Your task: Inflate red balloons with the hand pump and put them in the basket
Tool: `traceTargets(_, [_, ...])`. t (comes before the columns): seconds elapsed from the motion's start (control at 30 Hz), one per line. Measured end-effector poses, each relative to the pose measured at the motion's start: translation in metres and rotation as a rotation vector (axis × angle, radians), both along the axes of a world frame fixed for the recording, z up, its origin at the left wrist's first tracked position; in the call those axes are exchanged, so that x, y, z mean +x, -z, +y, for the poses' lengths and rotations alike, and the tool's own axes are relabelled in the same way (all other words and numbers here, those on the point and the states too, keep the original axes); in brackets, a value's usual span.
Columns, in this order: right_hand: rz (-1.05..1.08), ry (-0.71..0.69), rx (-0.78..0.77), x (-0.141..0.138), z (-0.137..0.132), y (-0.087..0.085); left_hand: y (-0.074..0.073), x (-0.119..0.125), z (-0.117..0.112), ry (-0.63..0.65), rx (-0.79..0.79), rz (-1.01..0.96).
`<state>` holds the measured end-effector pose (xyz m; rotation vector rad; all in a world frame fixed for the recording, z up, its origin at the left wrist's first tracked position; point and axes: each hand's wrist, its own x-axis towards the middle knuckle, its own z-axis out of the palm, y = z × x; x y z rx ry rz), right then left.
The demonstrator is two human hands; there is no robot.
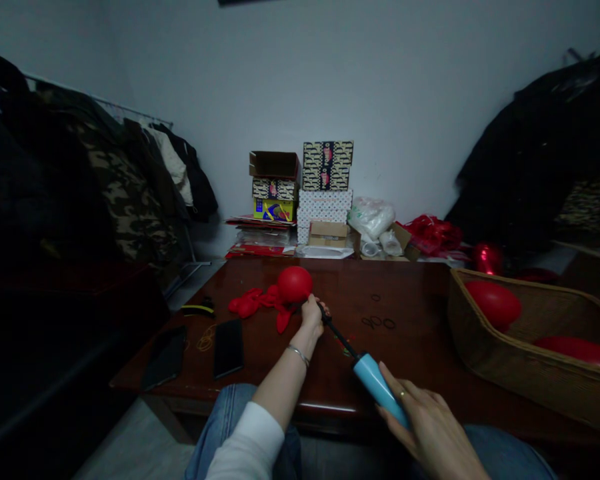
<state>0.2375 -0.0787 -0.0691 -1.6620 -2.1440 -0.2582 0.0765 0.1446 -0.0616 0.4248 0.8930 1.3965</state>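
Observation:
A partly inflated red balloon [295,284] sits at the far end of a hand pump [380,387] with a light blue barrel and a black rod. My left hand [314,315] is closed where the balloon's neck meets the black tip of the pump; the neck itself is hidden by the fingers. Wrapped round the blue barrel, my right hand [425,417] grips the pump near its close end. Just left of the inflated balloon lie several flat red balloons [247,304] on the brown table [340,400].
At right, a wicker basket [500,353] holds red balloons. Black rings [375,323] lie mid-table. A phone [229,348], a dark flat object [164,358] and yellow rubber bands [207,339] are at left. Stacked boxes [325,207] stand behind the table.

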Motion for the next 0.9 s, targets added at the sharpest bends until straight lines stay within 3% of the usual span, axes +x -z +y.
traceTargets(0.23, [0.017, -0.007, 0.010, 0.013, -0.018, 0.004, 0.002, 0.004, -0.003, 0.010, -0.028, -0.002])
traceTargets(0.67, [-0.050, 0.100, -0.115, -0.032, 0.050, -0.018, 0.006, 0.032, -0.027, 0.080, -0.039, 0.005])
traceTargets(0.9, [-0.032, 0.086, -0.040, -0.030, 0.039, -0.009, 0.005, 0.025, -0.020, 0.086, -0.014, -0.004])
